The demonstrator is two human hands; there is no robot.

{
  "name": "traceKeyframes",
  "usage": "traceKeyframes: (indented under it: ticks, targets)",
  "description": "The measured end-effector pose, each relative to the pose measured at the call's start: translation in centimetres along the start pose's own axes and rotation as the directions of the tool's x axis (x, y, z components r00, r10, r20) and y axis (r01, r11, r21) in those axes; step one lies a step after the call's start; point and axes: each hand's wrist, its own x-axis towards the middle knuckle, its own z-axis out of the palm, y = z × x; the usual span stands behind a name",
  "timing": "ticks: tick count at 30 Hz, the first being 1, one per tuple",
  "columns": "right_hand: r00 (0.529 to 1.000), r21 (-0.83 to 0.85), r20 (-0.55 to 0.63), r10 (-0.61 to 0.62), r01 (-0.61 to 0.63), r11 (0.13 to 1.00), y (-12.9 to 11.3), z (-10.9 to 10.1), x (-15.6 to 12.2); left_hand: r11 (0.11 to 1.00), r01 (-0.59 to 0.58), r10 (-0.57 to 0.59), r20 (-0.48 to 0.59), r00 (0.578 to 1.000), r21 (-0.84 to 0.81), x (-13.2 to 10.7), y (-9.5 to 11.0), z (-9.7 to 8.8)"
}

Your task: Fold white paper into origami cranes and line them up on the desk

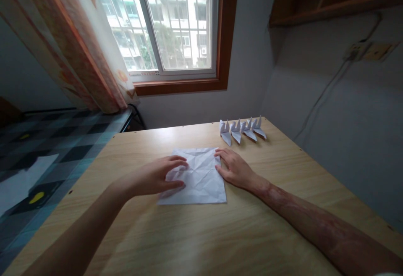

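Lying nearly flat on the wood-grain counter (pixel 195 242), a creased white sheet of paper (pixel 201 179) is taken as the dial centre, with 12 o'clock toward the window (pixel 179 24). Fold lines are seen crossing near the middle of the sheet.

The hands are held apart from each other. The left hand (pixel 160 175) is positioned at 9 o'clock, with its thumb and fingers spread over the sheet's left portion; whether the paper is pressed by these fingertips cannot be told. The right hand (pixel 234 169) is placed at 3 o'clock, with its fingertips laid at the right edge and its thumb and fingers separated.

Four folded paper figures (pixel 225 136) are arranged in a row between 1 and 2 o'clock, near the far edge of the counter. A bed (pixel 63 154) covered in checked fabric is located at 9 o'clock, and white paper (pixel 25 181) is carried on it. A patterned curtain (pixel 72 36) is hung at 10 to 11 o'clock. A wall socket (pixel 357 52) is mounted at 2 o'clock, with a plug and cable fitted.
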Motion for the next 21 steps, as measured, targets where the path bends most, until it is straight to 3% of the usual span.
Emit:
traceKeyframes:
  ticks: [3,9,14,21]
  targets:
    - [1.0,-0.026,0.005,-0.005,0.005,1.0,0.3,0.1,-0.1,0.988,0.076,-0.071,-0.043,0.997,0.135,-0.5,-2.3,-0.5]
    - [1.0,-0.017,0.022,-0.01,0.01,1.0,0.6,0.1,0.1,0.973,0.165,-0.179,0.072,0.981,0.159,-1.5,-4.5,-1.5]
    - [1.0,0.023,0.027,-0.016,0.015,1.0,0.4,-0.4,0.1,0.99,0.083,-0.089,0.048,0.995,0.117,-1.8,-5.3,-1.7]
    - [0.987,0.103,0.149,-0.063,0.048,0.994,1.2,-1.5,0.1,0.999,0.007,-0.009,0.066,0.998,0.033,-1.1,-5.6,-0.8]
